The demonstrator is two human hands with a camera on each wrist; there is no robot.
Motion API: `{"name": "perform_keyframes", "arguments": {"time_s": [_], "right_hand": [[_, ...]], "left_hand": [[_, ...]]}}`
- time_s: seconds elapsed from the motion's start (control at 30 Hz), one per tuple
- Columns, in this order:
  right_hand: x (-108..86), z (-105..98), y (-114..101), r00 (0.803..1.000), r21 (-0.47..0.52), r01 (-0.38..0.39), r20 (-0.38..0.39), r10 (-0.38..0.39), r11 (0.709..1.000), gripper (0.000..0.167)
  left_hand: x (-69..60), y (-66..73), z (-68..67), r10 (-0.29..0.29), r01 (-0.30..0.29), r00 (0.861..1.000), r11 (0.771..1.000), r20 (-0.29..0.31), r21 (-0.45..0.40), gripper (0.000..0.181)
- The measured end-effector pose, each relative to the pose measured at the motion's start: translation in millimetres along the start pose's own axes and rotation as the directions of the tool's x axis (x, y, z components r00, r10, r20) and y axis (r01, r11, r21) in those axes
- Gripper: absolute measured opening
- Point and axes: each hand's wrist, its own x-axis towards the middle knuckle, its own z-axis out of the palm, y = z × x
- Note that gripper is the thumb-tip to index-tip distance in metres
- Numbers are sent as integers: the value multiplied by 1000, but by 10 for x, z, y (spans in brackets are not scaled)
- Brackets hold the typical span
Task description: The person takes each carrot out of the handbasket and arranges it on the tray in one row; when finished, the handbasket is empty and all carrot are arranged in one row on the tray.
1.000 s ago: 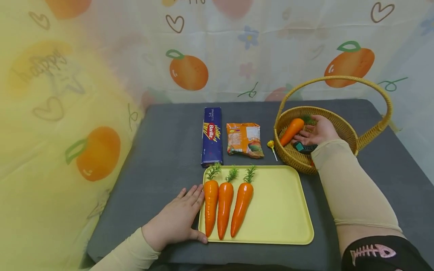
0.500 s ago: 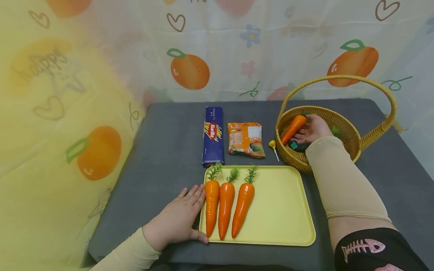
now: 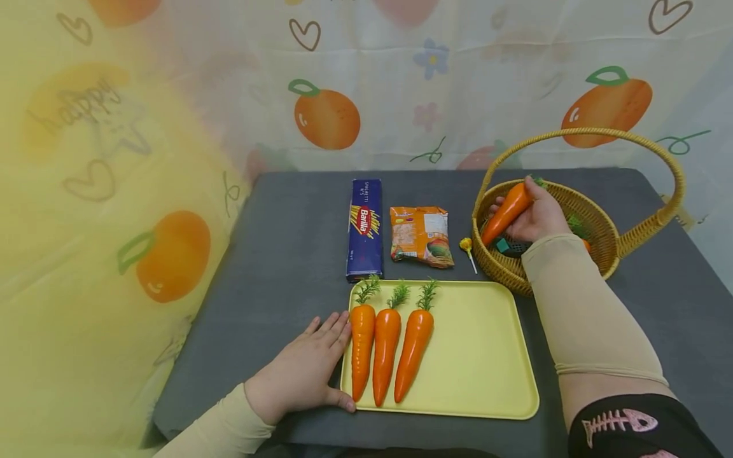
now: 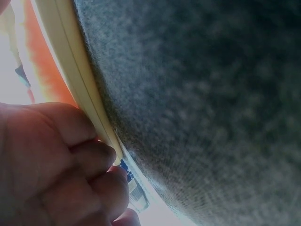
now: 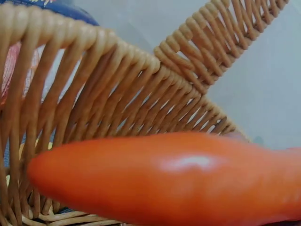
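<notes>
Dk grey tbl (image 3: 286, 254), pale cloth bkgd (image 3: 369, 83) w/ orange fruit prints (image 3: 328, 119), yellow L side (image 3: 63, 343)

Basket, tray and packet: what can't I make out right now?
Head view: part of the inside of the basket, hidden by the right hand and beige sleeve.
Head view: the small print on the orange packet, too small to read.
Right wrist view: the leafy end of the held carrot, cut off by the right edge.
Left wrist view: a tray carrot, washed out and partly hidden by the tray and left hand.
</notes>
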Motion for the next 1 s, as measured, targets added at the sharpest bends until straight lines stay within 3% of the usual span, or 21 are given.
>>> {"name": "perform_keyframes", "arguments": {"time_s": [0.23,0.4,0.57,0.7,0.83,1.0], "right_hand": [[-99,28,29,991,17,109,71,-110,994,29],[-268,68,138,970,1,177,168,-175,984,27],[-479,86,323,921,-103,253,331,-207,962,23],[-616,65,489,878,-125,275,437,-196,953,23],[-740,61,666,854,-121,299,477,-208,947,22],[-872,58,924,826,-152,398,487,-282,904,21]], "left_hand": [[11,17,7,3,-3,1000,1000,-6,13,137],[7,21,9,7,-7,1000,1000,-11,14,136],[12,6,21,8,-8,1000,1000,-16,19,137],[17,-6,36,12,-11,1000,999,-26,30,137],[17,-13,44,10,-9,1000,1000,-27,30,138],[20,-19,42,9,-9,1000,1000,-25,28,137]]}}
